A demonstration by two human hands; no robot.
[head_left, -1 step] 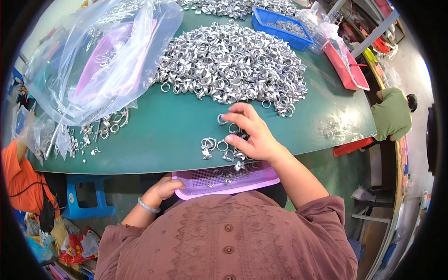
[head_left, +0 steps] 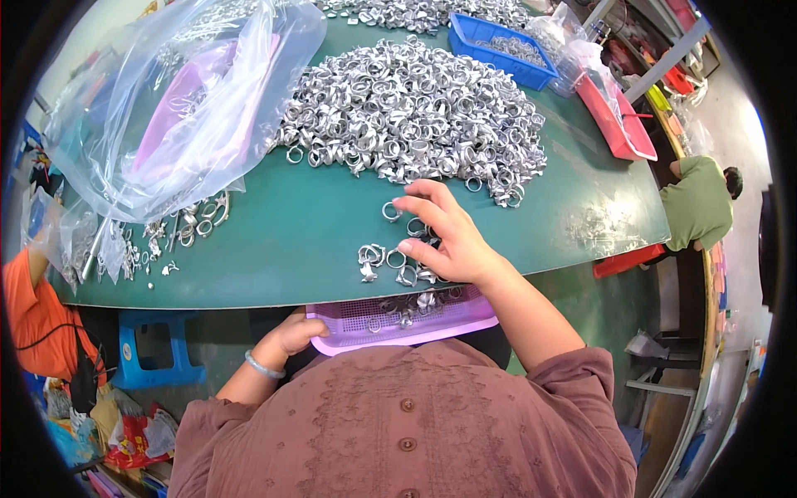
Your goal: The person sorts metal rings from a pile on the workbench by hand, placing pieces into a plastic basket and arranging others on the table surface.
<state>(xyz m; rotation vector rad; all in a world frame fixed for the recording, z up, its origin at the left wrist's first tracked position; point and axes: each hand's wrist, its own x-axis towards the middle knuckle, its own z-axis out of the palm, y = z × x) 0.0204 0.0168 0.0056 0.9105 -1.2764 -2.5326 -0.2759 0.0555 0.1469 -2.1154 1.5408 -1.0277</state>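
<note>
My left hand (head_left: pixel 300 334) is closed on the left end of a purple mesh basket (head_left: pixel 349 336), held below the table edge against my body. Several silver rings lie inside this basket. Over the table's near edge my right hand (head_left: pixel 452 241) is spread, its fingers apart and curved above a small group of loose silver rings (head_left: pixel 372 256). One single ring (head_left: pixel 391 212) lies at its fingertips, seemingly touching them. Part of the group is hidden under the palm. Beyond the fingers rises a large heap of silver rings (head_left: pixel 415 108).
On the green table (head_left: pixel 274 241), a clear plastic bag (head_left: pixel 108 166) covers a pink tray at left, near more metal pieces. A blue basket (head_left: pixel 506 51) and a red tray (head_left: pixel 614 120) stand far right. A blue stool (head_left: pixel 158 353) is at lower left; people sit at both sides.
My right hand has shifted very slightly to the left and away from me. The ring at its fingertips has moved a little left. My left hand stays on the basket.
</note>
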